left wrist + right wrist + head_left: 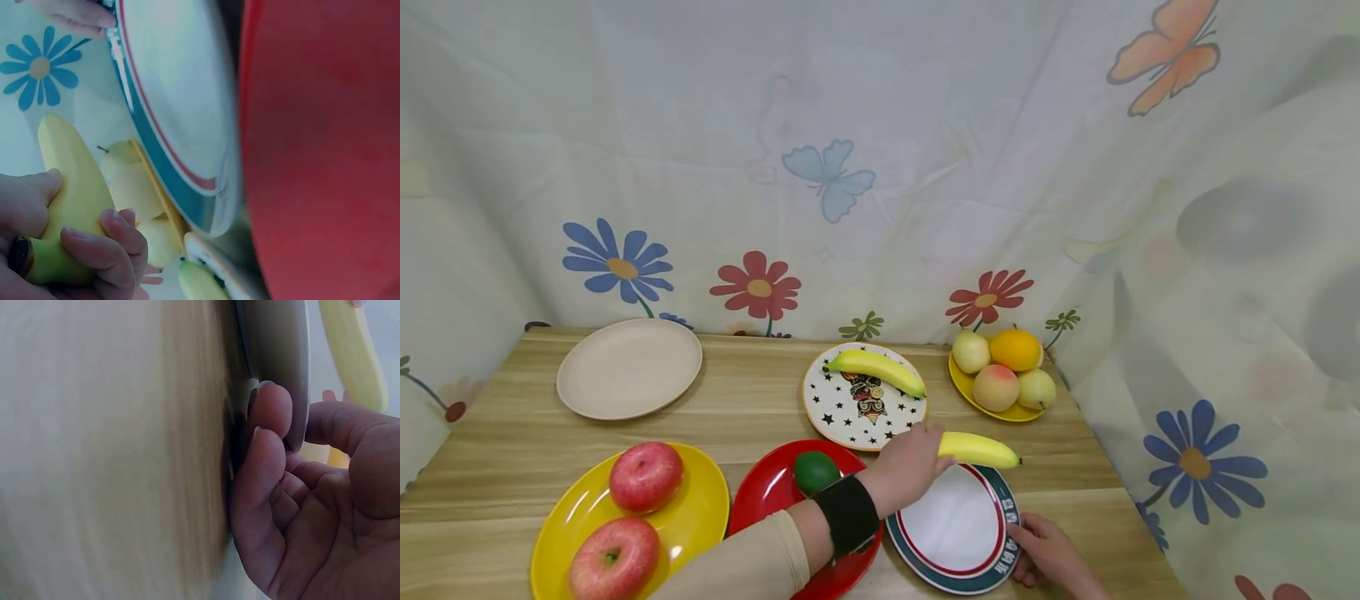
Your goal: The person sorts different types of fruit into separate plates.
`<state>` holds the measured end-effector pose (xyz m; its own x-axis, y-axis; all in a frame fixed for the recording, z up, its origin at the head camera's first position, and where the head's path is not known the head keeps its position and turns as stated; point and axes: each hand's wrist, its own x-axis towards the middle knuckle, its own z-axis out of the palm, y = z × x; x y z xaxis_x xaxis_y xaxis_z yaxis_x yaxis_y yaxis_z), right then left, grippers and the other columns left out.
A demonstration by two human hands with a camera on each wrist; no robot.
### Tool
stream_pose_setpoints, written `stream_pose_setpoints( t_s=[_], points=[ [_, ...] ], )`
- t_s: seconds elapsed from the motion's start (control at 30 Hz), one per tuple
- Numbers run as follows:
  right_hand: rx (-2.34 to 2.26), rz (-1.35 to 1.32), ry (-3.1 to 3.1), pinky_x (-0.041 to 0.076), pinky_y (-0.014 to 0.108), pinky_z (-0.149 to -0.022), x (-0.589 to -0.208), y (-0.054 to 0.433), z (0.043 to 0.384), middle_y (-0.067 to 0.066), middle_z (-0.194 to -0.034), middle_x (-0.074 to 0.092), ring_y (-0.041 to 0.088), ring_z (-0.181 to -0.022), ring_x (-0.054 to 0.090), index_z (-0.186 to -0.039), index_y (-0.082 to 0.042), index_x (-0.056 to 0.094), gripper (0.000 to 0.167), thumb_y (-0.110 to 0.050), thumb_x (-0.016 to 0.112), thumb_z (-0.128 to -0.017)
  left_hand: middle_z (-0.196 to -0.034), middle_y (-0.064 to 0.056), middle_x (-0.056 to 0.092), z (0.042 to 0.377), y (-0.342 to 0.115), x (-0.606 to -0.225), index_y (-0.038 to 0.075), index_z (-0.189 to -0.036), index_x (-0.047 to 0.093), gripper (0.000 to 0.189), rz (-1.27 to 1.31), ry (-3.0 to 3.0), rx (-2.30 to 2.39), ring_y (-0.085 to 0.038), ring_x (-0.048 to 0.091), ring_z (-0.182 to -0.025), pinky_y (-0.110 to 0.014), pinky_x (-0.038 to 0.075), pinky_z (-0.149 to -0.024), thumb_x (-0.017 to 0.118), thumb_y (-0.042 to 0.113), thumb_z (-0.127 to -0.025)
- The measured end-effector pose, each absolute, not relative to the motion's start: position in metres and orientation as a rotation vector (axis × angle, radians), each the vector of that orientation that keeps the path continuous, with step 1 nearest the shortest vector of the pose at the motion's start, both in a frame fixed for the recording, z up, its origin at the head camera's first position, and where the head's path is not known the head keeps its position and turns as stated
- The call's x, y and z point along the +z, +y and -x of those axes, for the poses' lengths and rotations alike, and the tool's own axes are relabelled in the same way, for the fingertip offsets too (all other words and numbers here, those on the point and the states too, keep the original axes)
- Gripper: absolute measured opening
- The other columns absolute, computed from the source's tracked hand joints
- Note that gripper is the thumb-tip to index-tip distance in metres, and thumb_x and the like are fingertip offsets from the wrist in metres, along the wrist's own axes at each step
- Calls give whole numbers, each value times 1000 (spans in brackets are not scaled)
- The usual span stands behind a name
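My left hand (910, 468) grips a yellow banana (977, 451) by its stem end, fingers and thumb wrapped round it, as the left wrist view shows. The banana hangs over the far rim of a white plate (951, 521) with a green and red border. At that plate's right edge, my right hand (1048, 552) pinches the rim, thumb on top and fingers underneath in the right wrist view. Just beyond, a second banana (878, 371) lies on a white plate (842, 417) with black stars and an owl-like figure. My left forearm crosses a red plate (760, 492) holding a green fruit (815, 473).
A yellow plate (707, 508) with two red apples (646, 477) stands front left. Behind it lies a beige oval plate (628, 368). At the back right, a small yellow plate (964, 392) bears a peach (996, 388) and several other fruits. A patterned curtain (925, 167) encloses the wooden table (760, 375).
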<state>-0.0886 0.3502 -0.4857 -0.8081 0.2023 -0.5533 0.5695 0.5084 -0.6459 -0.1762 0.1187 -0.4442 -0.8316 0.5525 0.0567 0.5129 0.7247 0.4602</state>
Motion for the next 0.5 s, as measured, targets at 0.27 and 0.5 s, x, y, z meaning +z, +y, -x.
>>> stream_pose_setpoints(
  t_s=[0.27,0.5],
  points=[
    [-1231,-643,2339,54,32,-64,-486,350,88,7,-77,62,20,-65,59,-111,4,57,28,-19,46,-99,-101,-6,56,169,120,-458,4,-129,49,51,-861,2793,758,-12,51,-81,-24,48,-73,59,39,-92],
    [-1220,-656,2338,55,31,-64,-485,349,89,7,-78,63,20,-65,59,-114,5,56,30,-19,46,-99,-106,-9,54,165,125,-464,7,-127,48,49,-810,2767,678,-13,54,-81,-26,49,-70,58,40,-92]
  ],
)
